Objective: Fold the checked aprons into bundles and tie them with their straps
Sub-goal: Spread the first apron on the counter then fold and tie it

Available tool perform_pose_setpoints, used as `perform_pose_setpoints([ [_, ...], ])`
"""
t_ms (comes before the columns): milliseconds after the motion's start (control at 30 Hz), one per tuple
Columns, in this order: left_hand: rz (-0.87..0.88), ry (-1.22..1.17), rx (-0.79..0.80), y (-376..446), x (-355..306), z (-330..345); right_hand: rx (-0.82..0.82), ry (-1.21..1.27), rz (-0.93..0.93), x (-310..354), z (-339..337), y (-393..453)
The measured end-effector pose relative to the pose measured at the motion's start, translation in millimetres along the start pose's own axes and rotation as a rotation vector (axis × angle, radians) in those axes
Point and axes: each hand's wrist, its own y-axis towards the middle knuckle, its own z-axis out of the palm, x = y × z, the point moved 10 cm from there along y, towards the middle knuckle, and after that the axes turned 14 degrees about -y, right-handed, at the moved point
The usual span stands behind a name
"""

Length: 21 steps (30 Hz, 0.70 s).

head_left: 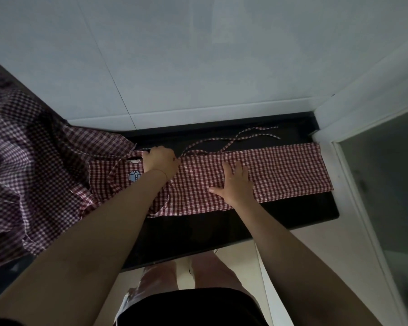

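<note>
A red-and-white checked apron [287,170] lies folded into a long strip across the black counter [280,215]. Its thin straps [245,135] trail loose toward the back wall. My left hand [160,162] rests on the apron's left part beside a blue cartoon print [134,176], fingers curled down onto the cloth near where the straps start. My right hand [237,182] lies flat on the middle of the strip with fingers spread.
A heap of several more checked aprons [33,161] covers the counter's left side. White tiled wall [174,67] stands right behind the counter. A white frame with a glass panel [386,184] closes off the right. My legs stand against the counter's front edge.
</note>
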Motion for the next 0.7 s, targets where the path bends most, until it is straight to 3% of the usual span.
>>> perform_pose_setpoints([
  [100, -0.007, 0.178, -0.176, -13, -14, -18, -0.003, -0.009, -0.017, 0, 0, 0],
  [200, 0.352, 0.245, -0.305, -50, -72, -14, -0.02, -0.034, -0.019, -1, 3, 0],
  [267, 0.504, 0.161, -0.24, -76, -97, 18, -0.135, -0.075, -0.038, 4, -1, -4],
  [400, 0.264, 0.067, -0.029, -78, -63, 80, -0.458, -0.117, -0.246, 31, -6, -23],
  [467, 0.191, 0.076, -0.038, -72, -42, 92, -0.441, -0.145, -0.293, 27, 8, -22],
  [700, 0.09, 0.014, -0.117, -65, -30, 87, -0.387, -0.197, -0.194, -49, 25, 2],
])
